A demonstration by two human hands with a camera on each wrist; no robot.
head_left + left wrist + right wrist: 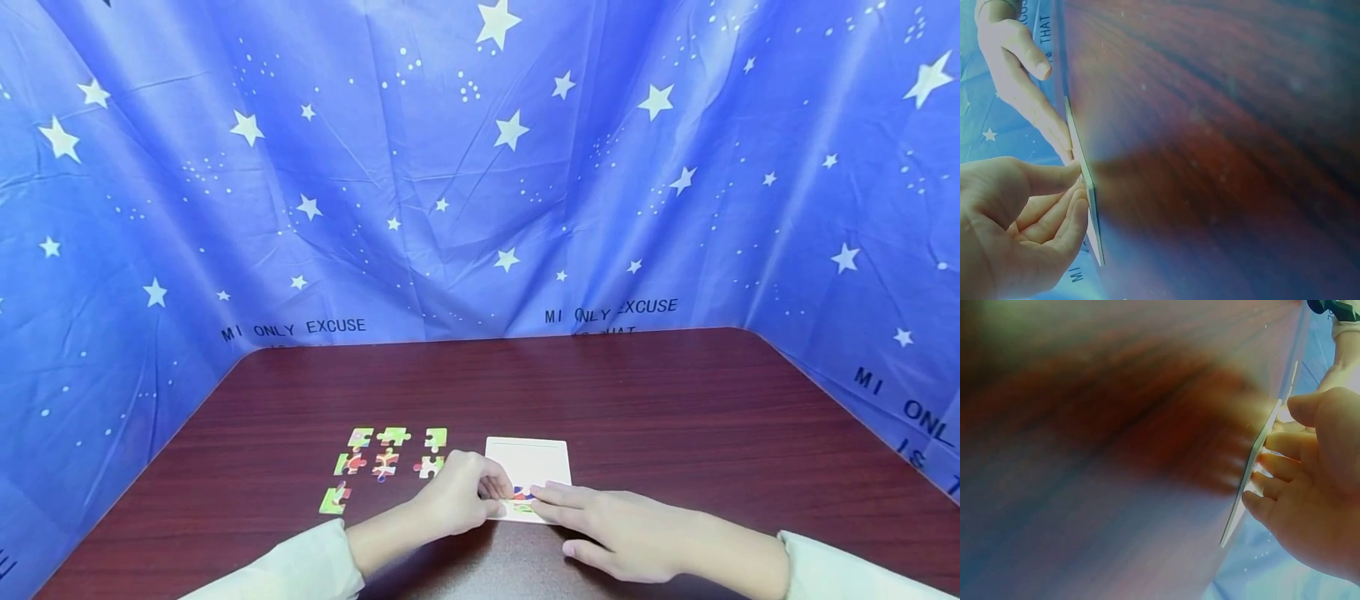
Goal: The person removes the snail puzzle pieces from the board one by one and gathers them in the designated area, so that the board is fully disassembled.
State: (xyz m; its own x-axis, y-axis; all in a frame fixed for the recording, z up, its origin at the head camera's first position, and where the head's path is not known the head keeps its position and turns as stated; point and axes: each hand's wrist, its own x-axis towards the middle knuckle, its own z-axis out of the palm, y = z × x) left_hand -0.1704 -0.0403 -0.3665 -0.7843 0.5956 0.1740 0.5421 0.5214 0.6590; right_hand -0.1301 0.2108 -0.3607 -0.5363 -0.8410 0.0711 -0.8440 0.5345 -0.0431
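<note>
A white puzzle tray (528, 458) lies on the table, with red, blue and green puzzle pieces (522, 493) showing in its near part. At its near left corner my left hand (459, 493) pinches a puzzle piece with curled fingers and thumb; the fingertips hide most of that piece. From the right, my right hand (626, 529) reaches over the tray with fairly straight fingers, their tips touching the pieces. Both wrist views show the tray edge-on, with the left hand (1029, 219) and the right hand (1310, 481) against it.
Several loose puzzle pieces (386, 464) lie spread in rows left of the tray, some close to the left hand. The dark red wooden table (637, 392) extends behind and to both sides. A blue star-patterned curtain (420, 167) hangs around the table's far and side edges.
</note>
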